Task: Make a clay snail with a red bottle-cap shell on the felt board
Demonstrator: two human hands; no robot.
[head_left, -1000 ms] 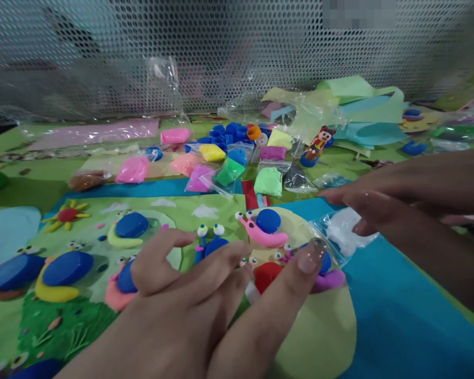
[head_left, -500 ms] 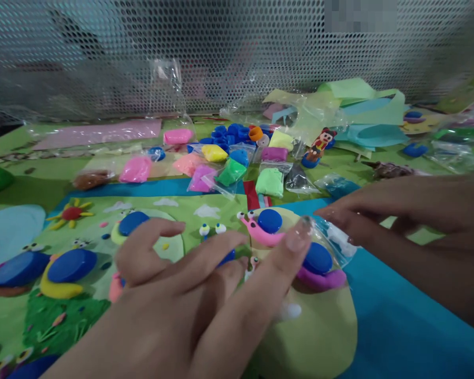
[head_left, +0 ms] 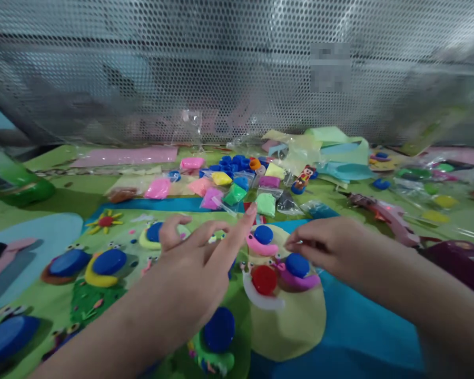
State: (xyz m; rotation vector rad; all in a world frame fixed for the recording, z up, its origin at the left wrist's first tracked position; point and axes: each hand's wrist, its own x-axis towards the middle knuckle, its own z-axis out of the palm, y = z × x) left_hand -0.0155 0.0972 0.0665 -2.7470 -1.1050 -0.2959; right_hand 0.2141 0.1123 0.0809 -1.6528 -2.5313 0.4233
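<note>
My left hand point(head_left: 199, 258) hovers over the green part of the craft board, fingers apart and the index finger stretched upward. My right hand point(head_left: 324, 239) is just right of the pink clay snail point(head_left: 263, 247), its fingertips pinched together; anything between them is hidden. Below those fingertips lies a purple clay snail point(head_left: 300, 283) with a blue bottle-cap shell point(head_left: 297, 265). A white clay snail with a red cap point(head_left: 264, 280) lies between the hands on a pale yellow paper shape point(head_left: 288, 331). A green clay snail point(head_left: 217, 360) with a blue cap sits nearer to me.
Bags of coloured clay point(head_left: 237, 195), blue caps point(head_left: 233, 164) and paper scraps point(head_left: 339, 158) lie behind the board. A glue gun point(head_left: 391, 216) is at right, a green bottle point(head_left: 16, 179) at left. A perforated metal panel point(head_left: 221, 68) stands across the back.
The view has pulled back and tilted up. My left hand has shifted left off the white snail, uncovering its red cap. My right hand's pinched fingers now sit by the pink and purple snails.
</note>
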